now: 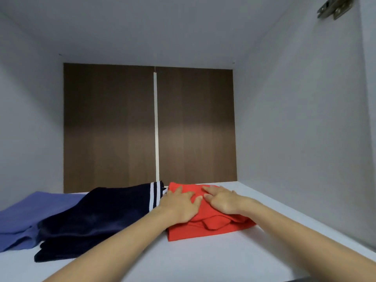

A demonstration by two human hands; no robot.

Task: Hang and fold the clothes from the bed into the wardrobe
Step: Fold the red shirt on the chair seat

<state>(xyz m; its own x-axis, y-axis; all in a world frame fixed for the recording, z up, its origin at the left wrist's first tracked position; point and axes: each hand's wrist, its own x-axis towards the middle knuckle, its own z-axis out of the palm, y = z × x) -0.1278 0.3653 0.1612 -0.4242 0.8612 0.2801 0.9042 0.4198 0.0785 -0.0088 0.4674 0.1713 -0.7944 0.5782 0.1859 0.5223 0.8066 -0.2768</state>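
Note:
A folded red garment point(205, 231) lies on the white wardrobe shelf point(203, 259), right of centre. My left hand point(180, 206) presses flat on its left part with straight fingers. Beside it, my right hand point(220, 199) rests flat on the top of the same garment, fingers spread. Left of the red one sits a folded navy garment point(97, 218) with white stripes at its far end. At the far left a folded blue-violet garment point(30, 216) lies partly under the navy one.
The shelf compartment has grey side walls and a brown wooden back panel point(150, 127) with a pale vertical strip. A metal door hinge point(333, 7) sits at the top right. Bare shelf shows right of the red garment and along the front.

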